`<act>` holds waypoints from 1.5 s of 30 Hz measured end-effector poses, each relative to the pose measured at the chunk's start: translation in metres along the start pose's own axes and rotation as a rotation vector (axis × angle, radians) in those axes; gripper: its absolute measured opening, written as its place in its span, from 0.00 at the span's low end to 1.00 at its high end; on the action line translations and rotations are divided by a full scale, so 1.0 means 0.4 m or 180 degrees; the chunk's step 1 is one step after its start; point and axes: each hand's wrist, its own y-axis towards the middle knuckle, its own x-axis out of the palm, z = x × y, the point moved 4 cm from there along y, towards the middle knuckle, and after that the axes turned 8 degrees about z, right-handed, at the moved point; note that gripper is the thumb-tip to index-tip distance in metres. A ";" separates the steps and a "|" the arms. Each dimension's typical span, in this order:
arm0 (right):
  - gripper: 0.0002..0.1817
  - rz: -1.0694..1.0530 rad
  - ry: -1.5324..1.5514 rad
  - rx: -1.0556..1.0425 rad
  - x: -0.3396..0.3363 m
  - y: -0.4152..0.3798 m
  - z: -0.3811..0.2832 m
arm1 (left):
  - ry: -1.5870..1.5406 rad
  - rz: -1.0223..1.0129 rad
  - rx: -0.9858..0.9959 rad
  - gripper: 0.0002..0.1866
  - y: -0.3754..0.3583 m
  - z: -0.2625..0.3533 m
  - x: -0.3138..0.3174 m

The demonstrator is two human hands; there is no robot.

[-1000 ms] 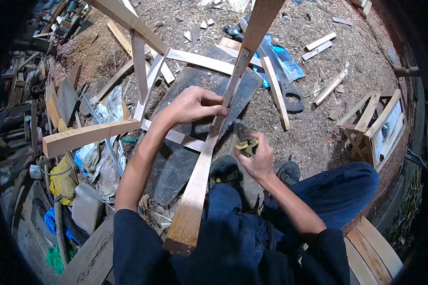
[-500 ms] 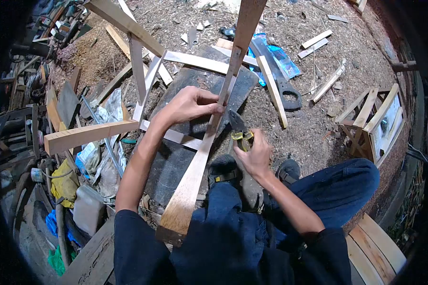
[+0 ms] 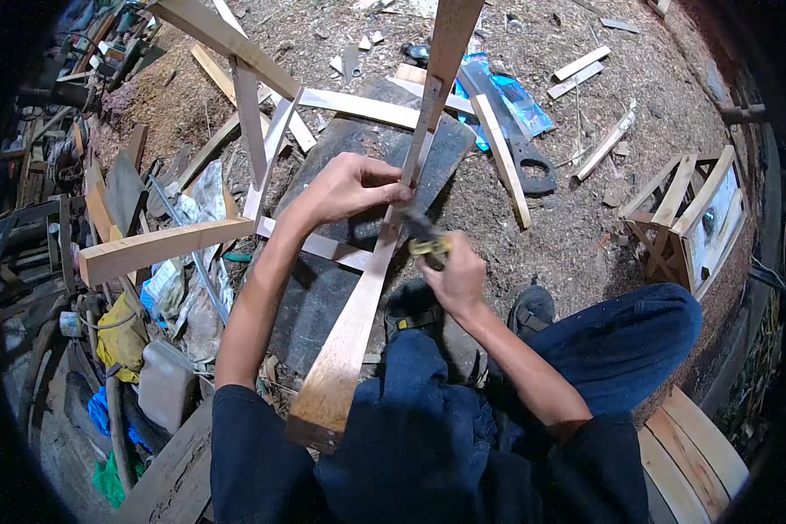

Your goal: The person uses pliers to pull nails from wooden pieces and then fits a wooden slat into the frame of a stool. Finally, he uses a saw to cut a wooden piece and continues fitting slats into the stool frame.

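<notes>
A wooden frame of pale bars stands in front of me, and its long wooden leg slants toward my lap. My left hand is closed at this leg, with thumb and fingertips pinched together against its edge near a cross-bar joint. Whatever lies between those fingertips is too small to make out. In my right hand is a pair of pliers with yellow-trimmed handles. Its dark head is blurred by motion and sits beside the leg, just below my left fingertips.
A dark board lies under the frame. Beyond it are a handsaw, a blue plastic packet and loose wood strips. A small slatted wooden piece stands at right. Scrap and bags, one yellow, fill the left side.
My right hand has swung the pliers left and slightly up, toward the leg and my left fingertips. The left hand and the frame stay nearly in place.
</notes>
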 end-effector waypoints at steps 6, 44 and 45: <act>0.26 -0.0002 0.0008 0.0051 -0.031 0.021 0.002 | 0.0179 -0.0009 0.0006 0.13 0.005 -0.001 -0.003; 0.23 -0.1319 -0.1191 -0.1218 -0.146 0.169 -0.110 | 0.0661 -0.0623 0.0066 0.20 0.035 0.034 -0.037; 0.23 -0.1071 -0.0925 -0.1414 -0.161 0.172 -0.126 | 0.0652 -0.0624 0.0011 0.20 0.034 0.035 -0.038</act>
